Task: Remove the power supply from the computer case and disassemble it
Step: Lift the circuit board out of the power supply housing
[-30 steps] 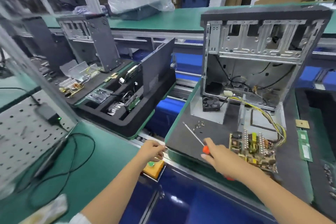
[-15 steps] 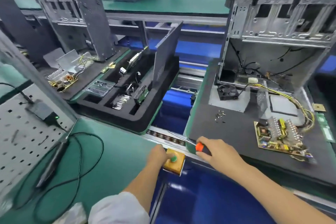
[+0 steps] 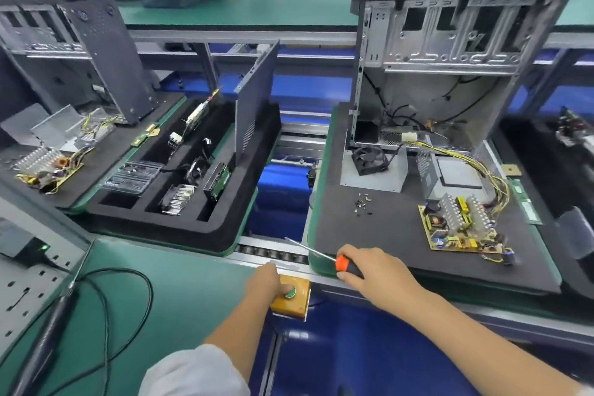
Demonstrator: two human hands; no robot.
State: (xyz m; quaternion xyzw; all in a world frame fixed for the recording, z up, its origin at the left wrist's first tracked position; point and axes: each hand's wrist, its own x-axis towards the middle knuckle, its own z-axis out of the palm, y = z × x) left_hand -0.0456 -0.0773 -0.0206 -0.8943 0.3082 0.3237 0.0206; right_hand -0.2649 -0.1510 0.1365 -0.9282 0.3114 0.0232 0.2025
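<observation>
The open computer case (image 3: 450,51) stands upright on a black foam pallet (image 3: 369,235) at the right. In front of it lie the power supply's circuit board (image 3: 459,228) with yellow wires, its metal cover (image 3: 450,177), a black fan (image 3: 369,157) on a metal plate, and several loose screws (image 3: 363,202). My right hand (image 3: 376,270) grips an orange-and-black screwdriver (image 3: 340,262) at the pallet's near edge, its shaft pointing left. My left hand (image 3: 265,280) rests on a yellow button box (image 3: 299,302), a finger at its green button (image 3: 291,292).
A black foam tray (image 3: 167,228) with sorted parts and an upright side panel (image 3: 254,106) sits left of centre on the conveyor. Further left is another pallet with a case (image 3: 106,51) and a second circuit board (image 3: 48,170). A cabled tool (image 3: 51,325) lies on the green bench.
The pallet with the case and the foam tray have shifted right along the conveyor. My left hand moved onto the button box; my right hand with the screwdriver followed the pallet's edge.
</observation>
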